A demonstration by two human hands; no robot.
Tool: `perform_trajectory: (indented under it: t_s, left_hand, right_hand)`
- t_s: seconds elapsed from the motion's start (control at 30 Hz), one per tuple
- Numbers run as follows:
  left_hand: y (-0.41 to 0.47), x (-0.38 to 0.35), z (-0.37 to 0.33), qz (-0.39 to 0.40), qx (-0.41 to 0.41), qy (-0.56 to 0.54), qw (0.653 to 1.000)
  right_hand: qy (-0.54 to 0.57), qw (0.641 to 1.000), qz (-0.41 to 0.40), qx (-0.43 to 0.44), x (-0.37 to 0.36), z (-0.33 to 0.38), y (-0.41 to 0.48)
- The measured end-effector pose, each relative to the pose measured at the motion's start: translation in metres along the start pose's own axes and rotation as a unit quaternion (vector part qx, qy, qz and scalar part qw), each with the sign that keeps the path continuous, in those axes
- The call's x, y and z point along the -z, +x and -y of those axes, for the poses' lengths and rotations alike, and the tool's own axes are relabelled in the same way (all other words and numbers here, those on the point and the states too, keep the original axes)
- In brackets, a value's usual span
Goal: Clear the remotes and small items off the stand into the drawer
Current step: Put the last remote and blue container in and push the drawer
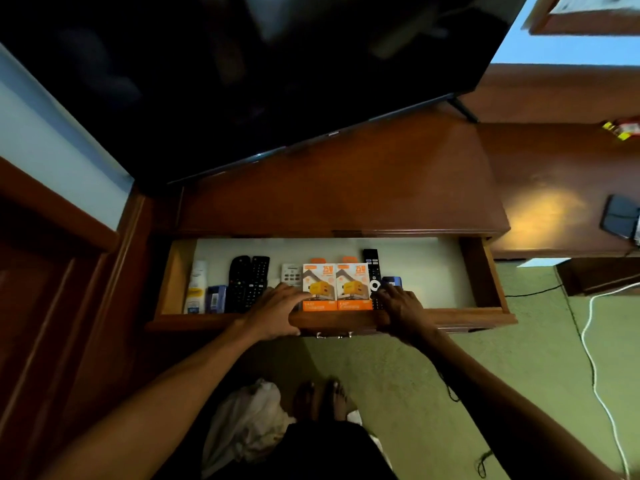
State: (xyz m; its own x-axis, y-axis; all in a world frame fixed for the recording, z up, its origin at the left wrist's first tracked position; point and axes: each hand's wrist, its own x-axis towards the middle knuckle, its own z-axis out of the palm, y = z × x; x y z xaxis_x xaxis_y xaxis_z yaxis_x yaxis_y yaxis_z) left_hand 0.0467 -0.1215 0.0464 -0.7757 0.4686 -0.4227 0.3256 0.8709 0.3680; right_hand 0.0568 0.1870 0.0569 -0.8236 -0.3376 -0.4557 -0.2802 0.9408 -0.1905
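Observation:
The wooden drawer (483, 271) stands pulled out under the stand top (346, 188). Inside lie two black remotes (247, 284), a small white remote (291, 273), two orange-and-white charger boxes (337, 284) side by side, a slim black remote (372, 268), a white tube (196, 285) and two small blue items (215, 297). My left hand (277, 311) rests over the drawer's front edge, its fingers touching the left charger box. Over the front edge too, my right hand (401, 308) has its fingers spread on the slim remote's lower end.
A large dark TV (242, 81) stands on the stand above the drawer. On the stand's right part lie a dark flat device (620, 216) and yellow-red packets (621, 129). A white cable (595, 358) and black cords run over the green carpet. White cloth (249, 420) lies by my feet.

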Motion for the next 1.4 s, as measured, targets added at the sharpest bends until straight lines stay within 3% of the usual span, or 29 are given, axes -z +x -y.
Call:
perform_trajectory:
  t_s: [0.13,0.33,0.5,0.63,0.77,1.03,1.33,1.4]
  left_hand:
    - [0.006,0.012,-0.001,-0.006,-0.016,0.06,0.998]
    - [0.02,0.021,0.007,-0.063,0.007,0.064,0.996]
    - [0.046,0.043,0.013,-0.112,0.032,0.118,0.986]
    - [0.072,0.063,0.014,-0.128,0.078,0.143,0.978]
    - [0.096,0.077,0.024,-0.12,0.116,0.145,0.975]
    - [0.125,0.096,0.036,-0.093,0.114,0.112,0.983]
    - [0.133,0.096,0.026,-0.116,0.127,0.103,0.98]
    - [0.132,0.108,0.021,-0.106,0.13,0.064,0.984]
  right_hand:
    - [-0.091,0.995,-0.002,0.044,0.014,-0.004,0.007]
    - [-0.118,0.99,-0.052,0.056,0.026,-0.006,0.026]
    - [-0.109,0.988,-0.107,0.013,0.041,-0.01,0.056]
    - [-0.105,0.989,-0.104,-0.026,0.056,-0.015,0.084]
    - [-0.105,0.99,-0.091,-0.013,0.068,-0.022,0.11]
    - [-0.063,0.995,-0.077,0.001,0.087,-0.03,0.145]
    - [-0.011,0.981,-0.193,0.006,0.088,-0.026,0.155]
    - [0.014,0.985,-0.17,0.0,0.092,-0.028,0.156]
